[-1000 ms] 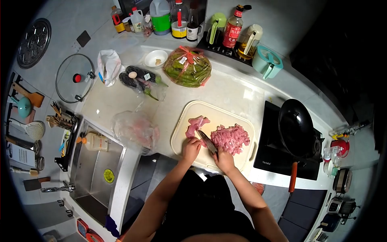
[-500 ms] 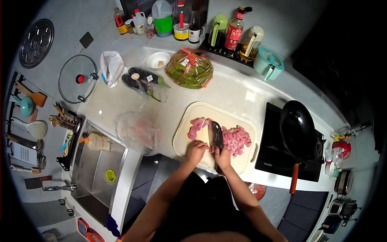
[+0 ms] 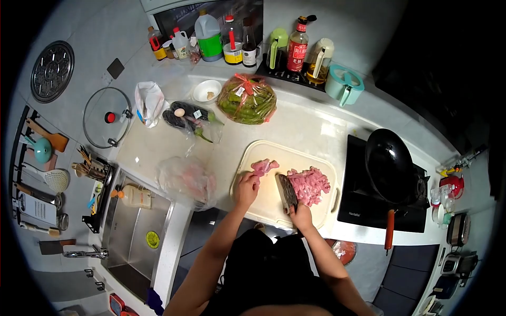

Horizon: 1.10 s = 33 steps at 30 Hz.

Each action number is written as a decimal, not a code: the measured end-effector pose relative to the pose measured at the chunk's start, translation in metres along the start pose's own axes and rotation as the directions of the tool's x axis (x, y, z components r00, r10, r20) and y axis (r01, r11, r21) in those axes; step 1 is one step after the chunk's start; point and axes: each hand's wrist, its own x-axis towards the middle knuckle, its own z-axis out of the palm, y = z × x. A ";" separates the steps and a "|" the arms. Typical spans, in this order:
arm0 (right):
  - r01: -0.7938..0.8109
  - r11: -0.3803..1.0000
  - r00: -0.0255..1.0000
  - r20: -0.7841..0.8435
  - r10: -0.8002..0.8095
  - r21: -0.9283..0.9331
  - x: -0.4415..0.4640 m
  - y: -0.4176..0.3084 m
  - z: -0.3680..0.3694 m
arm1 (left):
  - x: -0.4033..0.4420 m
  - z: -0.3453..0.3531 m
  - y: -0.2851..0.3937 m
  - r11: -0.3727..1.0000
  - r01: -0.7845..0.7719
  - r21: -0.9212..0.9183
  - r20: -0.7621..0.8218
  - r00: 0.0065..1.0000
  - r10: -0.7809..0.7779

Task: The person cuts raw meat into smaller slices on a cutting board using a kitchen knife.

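On the cream cutting board (image 3: 263,203), my left hand (image 3: 246,190) has its fingers closed on the lower edge of a piece of raw pink meat (image 3: 264,167). My right hand (image 3: 301,217) grips a dark-bladed kitchen knife (image 3: 288,191), its blade tilted and resting near the board. Right of the blade lies a heap of chopped raw meat (image 3: 310,185). The knife stands between the heap and the uncut piece, apart from my left hand.
A black wok (image 3: 389,166) sits on the stove at right. Left of the board lies a clear plastic bag (image 3: 187,179), beside the sink (image 3: 124,226). Behind are bagged green vegetables (image 3: 246,100), eggplants (image 3: 182,120), a white bowl (image 3: 207,91) and several bottles.
My left hand has moved left and up onto the uncut meat, away from the knife. My right hand has shifted right and down, and the knife has tilted. The camera view has shifted slightly.
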 end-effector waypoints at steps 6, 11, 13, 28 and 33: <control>0.001 0.995 0.999 -0.042 0.003 0.095 0.004 0.011 0.006 | 0.018 0.009 -0.017 0.971 0.202 -0.130 0.179 0.968 -0.178; 0.000 0.986 0.998 -0.068 0.011 0.167 0.004 0.022 0.014 | 0.025 -0.005 0.008 0.831 0.390 -0.398 0.290 0.912 -0.290; -0.032 0.955 0.998 -0.042 0.046 0.296 0.007 0.033 0.027 | 0.015 0.002 0.016 0.910 0.103 -0.403 0.131 0.990 -0.053; 0.084 0.990 0.996 -0.022 -0.087 -0.112 -0.013 -0.021 -0.010 | -0.043 0.023 0.025 0.972 -0.187 -0.144 0.167 0.963 0.210; 0.047 0.978 0.997 0.070 -0.033 -0.206 -0.014 -0.029 -0.008 | -0.035 0.034 0.016 0.950 -0.253 -0.185 0.181 0.941 0.286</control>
